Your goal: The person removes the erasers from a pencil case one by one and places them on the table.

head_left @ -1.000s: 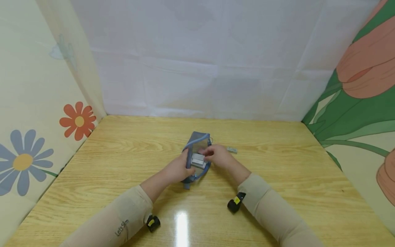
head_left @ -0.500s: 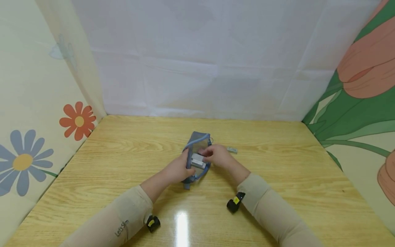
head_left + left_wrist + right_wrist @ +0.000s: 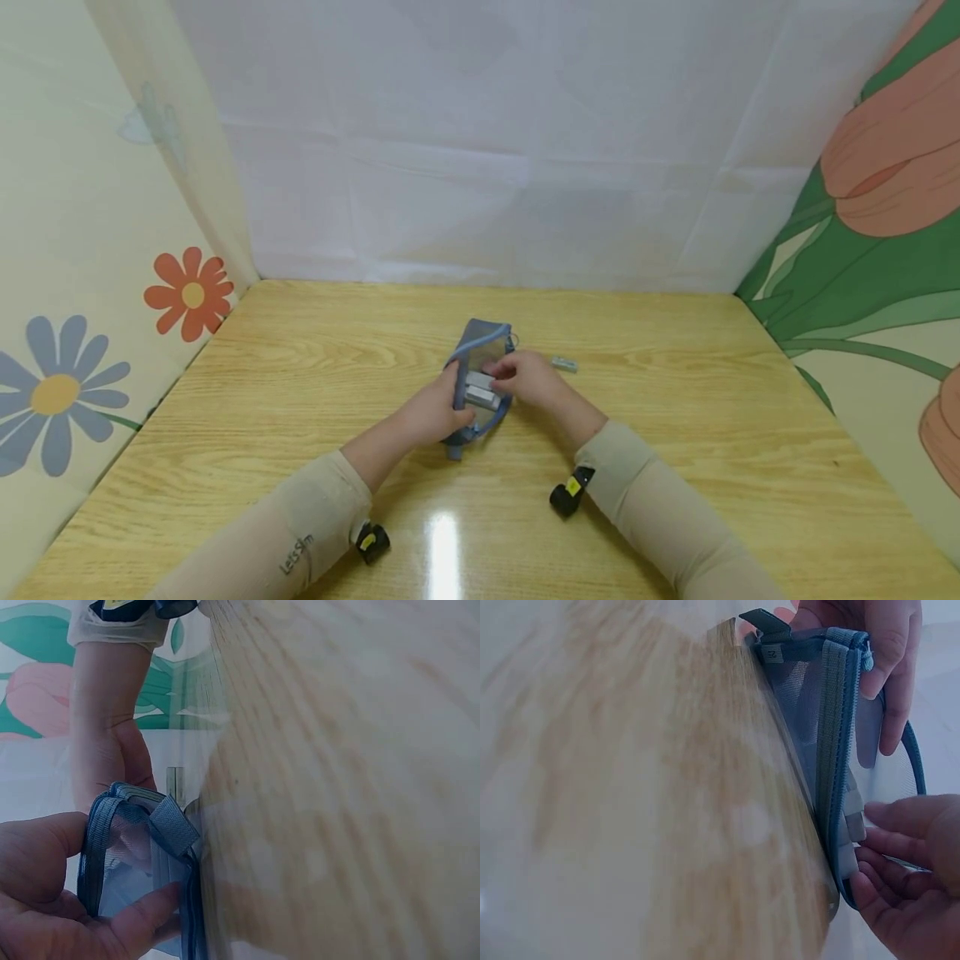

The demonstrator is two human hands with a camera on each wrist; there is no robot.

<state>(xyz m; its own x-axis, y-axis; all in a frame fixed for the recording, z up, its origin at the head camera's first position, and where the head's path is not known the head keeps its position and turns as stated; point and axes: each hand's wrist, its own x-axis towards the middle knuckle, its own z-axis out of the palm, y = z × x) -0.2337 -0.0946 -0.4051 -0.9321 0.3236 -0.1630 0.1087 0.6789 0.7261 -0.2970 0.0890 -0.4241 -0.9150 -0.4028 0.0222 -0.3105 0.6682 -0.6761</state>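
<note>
A blue mesh zipper pouch (image 3: 471,335) lies unzipped mid-table, its mouth spread. My left hand (image 3: 433,408) grips the pouch's left rim, thumb across the mouth and fingers around the far side. Inside sit small grey-white blocks (image 3: 482,397), close together; their exact kind is not clear. My right hand (image 3: 534,382) reaches into the mouth from the right, its fingers pinching one of the grey-white blocks (image 3: 846,860). Its fingertips are partly hidden by the pouch edge in the head view. A zipper (image 3: 840,735) runs along the rim in the right wrist view.
A small silvery piece (image 3: 564,364) lies on the wooden table (image 3: 675,417) just beyond the right hand. White cloth (image 3: 480,167) hangs behind the table, and flower-printed cloths stand at both sides.
My right fingers have shifted slightly left inside the pouch, and the upper block has moved a little with them. The left hand and the pouch stay in place.
</note>
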